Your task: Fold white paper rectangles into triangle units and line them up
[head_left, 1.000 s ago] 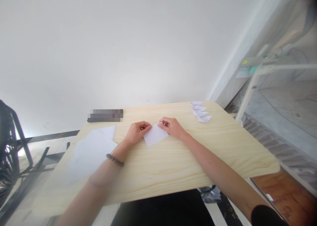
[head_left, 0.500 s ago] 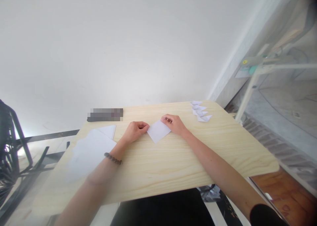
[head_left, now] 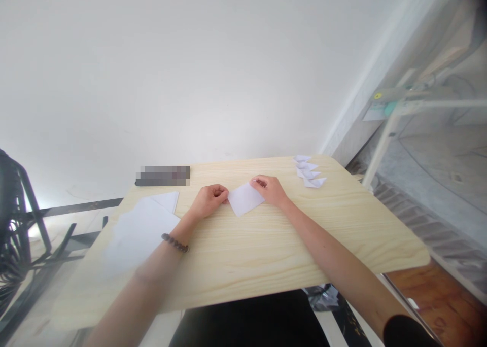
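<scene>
Pale table [head_left: 361,230] with sheets [head_left: 142,230], folded papers [head_left: 314,183]

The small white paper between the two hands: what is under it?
The wood-grain table shows around the small white paper, between the left hand and right hand. What lies directly beneath the paper is covered and cannot be seen.

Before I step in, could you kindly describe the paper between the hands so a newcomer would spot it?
On the pale wood-grain table, look between the left hand and the right hand. The white paper there is smaller than the white sheets at left and, unlike the folded paper pieces at far right, looks flat.
</scene>
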The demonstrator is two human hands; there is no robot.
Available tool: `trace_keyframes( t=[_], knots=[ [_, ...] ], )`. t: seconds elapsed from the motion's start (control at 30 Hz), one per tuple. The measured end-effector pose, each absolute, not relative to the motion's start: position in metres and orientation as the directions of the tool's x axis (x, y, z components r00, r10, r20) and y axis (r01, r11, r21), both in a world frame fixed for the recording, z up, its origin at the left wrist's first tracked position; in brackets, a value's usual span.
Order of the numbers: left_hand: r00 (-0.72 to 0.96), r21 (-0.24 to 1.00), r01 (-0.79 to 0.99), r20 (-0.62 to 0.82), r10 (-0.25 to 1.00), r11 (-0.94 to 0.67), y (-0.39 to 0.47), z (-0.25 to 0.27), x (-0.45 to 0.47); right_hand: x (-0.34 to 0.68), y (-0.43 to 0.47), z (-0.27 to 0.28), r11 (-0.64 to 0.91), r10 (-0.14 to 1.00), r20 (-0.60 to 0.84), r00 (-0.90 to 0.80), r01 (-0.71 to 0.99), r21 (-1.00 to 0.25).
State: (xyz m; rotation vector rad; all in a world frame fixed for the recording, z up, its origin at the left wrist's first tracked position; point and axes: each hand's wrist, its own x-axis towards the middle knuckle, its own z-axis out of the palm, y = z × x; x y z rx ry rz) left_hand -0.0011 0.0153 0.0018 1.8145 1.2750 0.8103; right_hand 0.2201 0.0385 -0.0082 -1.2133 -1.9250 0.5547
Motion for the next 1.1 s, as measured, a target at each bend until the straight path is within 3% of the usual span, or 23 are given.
trace_keyframes(
  t=[0.37, 0.73, 0.97, 1.1],
  knots=[
    [0.360, 0.814, 0.504, 0.106, 0.927, -0.289, 0.009, 0.006, 0.004, 0.195, 0.020, -0.007, 0.499, 0.866, 0.415, -0.278, 0.517, -0.696],
    [0.378, 0.771, 0.560, 0.088, 0.922, -0.303, 0.008, 0.012, 0.002, 0.205, 0.024, -0.001, 0.562, 0.820, 0.318, -0.477, 0.559, -0.610],
    [0.355, 0.776, 0.574, 0.053, 0.933, -0.262, 0.011, 0.012, -0.003, 0.221, 0.029, 0.000, 0.473, 0.862, 0.228, -0.452, 0.557, -0.683],
    [0.330, 0.780, 0.568, 0.076, 0.941, -0.262, 0.011, 0.010, -0.002, 0.218, 0.028, -0.001, 0.456, 0.874, 0.245, -0.419, 0.537, -0.709]
  ],
)
